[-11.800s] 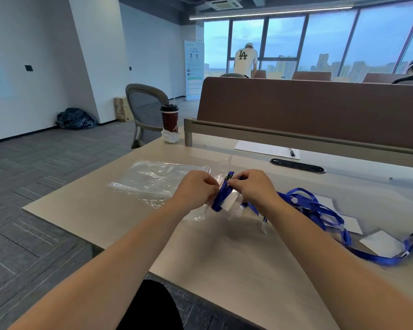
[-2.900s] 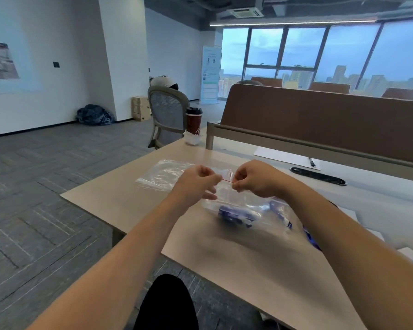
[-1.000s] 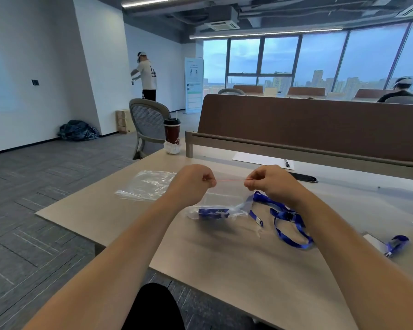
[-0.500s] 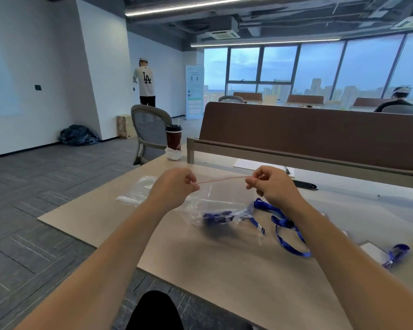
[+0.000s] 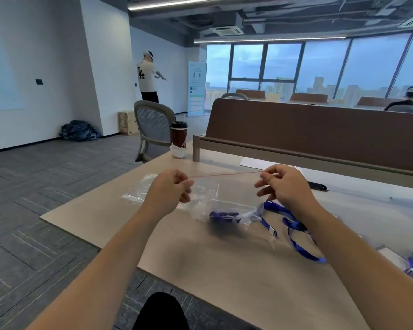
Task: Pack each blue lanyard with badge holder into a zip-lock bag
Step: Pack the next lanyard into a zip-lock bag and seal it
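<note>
Above the counter (image 5: 224, 270), pinching the zip-lock bag (image 5: 224, 201) seal taut: left hand (image 5: 167, 194) grip at 9 o'clock, right hand (image 5: 284, 186) at 3; could leave unpressed gaps, spilling the blue lanyard (image 5: 223, 215).

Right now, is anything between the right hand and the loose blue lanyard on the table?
Nothing visible is. The right hand is near the loose blue ribbon lanyard, but it pinches the clear plastic zip-lock bag.
</note>
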Demonstrator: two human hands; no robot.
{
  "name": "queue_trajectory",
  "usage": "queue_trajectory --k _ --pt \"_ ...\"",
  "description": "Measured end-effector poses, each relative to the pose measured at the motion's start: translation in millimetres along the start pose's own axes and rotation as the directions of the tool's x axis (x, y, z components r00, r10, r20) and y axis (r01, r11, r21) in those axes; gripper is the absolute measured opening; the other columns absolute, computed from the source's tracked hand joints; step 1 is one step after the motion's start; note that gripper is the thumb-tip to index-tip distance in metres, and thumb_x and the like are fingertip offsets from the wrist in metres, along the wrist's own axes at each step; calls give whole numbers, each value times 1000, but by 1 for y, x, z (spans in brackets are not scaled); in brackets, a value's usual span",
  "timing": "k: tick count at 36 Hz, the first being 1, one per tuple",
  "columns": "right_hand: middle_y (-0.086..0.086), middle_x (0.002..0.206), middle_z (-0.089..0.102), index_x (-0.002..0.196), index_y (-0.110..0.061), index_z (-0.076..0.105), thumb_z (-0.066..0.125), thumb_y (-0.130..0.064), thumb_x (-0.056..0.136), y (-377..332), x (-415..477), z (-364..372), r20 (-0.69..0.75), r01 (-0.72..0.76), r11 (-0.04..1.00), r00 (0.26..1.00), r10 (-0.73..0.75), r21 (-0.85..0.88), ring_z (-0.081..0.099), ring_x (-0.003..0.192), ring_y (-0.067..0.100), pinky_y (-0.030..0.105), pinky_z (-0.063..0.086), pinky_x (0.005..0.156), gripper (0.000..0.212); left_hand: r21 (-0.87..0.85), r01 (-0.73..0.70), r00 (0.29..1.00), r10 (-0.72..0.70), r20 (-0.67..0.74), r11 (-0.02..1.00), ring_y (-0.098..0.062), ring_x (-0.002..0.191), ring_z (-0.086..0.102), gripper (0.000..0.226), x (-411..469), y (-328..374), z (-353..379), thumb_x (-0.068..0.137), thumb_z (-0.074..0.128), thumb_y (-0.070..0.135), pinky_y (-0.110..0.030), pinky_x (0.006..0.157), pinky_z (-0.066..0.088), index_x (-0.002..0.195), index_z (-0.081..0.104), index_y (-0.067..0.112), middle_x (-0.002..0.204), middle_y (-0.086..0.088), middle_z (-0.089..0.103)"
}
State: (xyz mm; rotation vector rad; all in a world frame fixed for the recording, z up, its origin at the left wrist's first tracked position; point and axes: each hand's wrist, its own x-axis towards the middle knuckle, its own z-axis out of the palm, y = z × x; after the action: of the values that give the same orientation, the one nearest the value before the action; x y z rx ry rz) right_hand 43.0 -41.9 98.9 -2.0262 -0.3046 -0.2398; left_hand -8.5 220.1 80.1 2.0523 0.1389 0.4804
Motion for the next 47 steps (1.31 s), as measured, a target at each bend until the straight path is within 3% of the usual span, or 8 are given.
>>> queue_trajectory --k 10,13,17,21,25,28,34,47 --pt "6 82 74 97 -12 62 54 -20 101 -41 15 -15 -235 105 987 969 -74 122 73 68 18 25 52 55 12 -236 -116 989 91 -115 965 -23 69 72 8 22 48 -11 98 58 12 -35 68 62 94 60 6 87 -11 72" --pt "2 76 73 94 -14 64 56 -20 100 -64 20 -36 -360 190 978 921 -147 86 71 62 16 23 56 54 11 -231 -245 966 216 -144 942 -14 59 66 9 29 81 -18 100 56 12 -27 56 56 95 59 4 81 -7 72" --pt "-4 71 73 94 -19 64 58 -25 99 -87 22 -74 -449 243 969 871 -198 45 68 57 17 32 59 62 10 -203 -348 933 318 -168 915 -18 60 66 9 36 128 -20 99 57 16 -26 56 56 93 60 10 80 -1 74" --pt "-8 71 73 97 -19 64 57 -28 99 -94 11 -111 -519 246 969 824 -226 -31 62 51 10 24 55 57 12 -126 -415 903 391 -176 901 -16 52 61 11 35 165 -5 98 58 18 -21 50 50 94 62 9 77 4 75" --pt "-8 69 73 84 -28 62 59 -29 98 -85 -8 -153 -574 216 973 787 -225 -84 59 51 9 28 53 61 14 -173 -429 902 411 -131 887 -16 50 59 12 26 189 29 97 58 17 -30 60 53 96 63 6 76 4 75" --pt "-9 70 74 86 -28 65 60 -30 97 -72 -33 -191 -605 171 973 762 -230 -155 58 52 8 32 53 66 12 -238 -434 901 424 -94 869 -4 45 52 11 12 205 64 97 58 18 -26 63 52 92 63 10 74 5 75" --pt "-2 67 73 74 -28 63 62 -26 95 -48 -84 -267 -686 109 984 706 -177 -141 46 40 1 25 37 53 21 -312 -452 871 488 46 836 -10 49 51 10 -26 239 136 98 58 17 -16 50 46 92 65 12 73 7 75" --pt "-5 62 71 72 -26 64 65 -27 92 6 -197 -398 -828 -73 979 548 -121 -191 43 39 5 22 35 44 19 -548 -353 782 561 272 758 -7 43 47 16 -116 313 274 97 59 11 -16 45 43 82 63 12 70 0 75"
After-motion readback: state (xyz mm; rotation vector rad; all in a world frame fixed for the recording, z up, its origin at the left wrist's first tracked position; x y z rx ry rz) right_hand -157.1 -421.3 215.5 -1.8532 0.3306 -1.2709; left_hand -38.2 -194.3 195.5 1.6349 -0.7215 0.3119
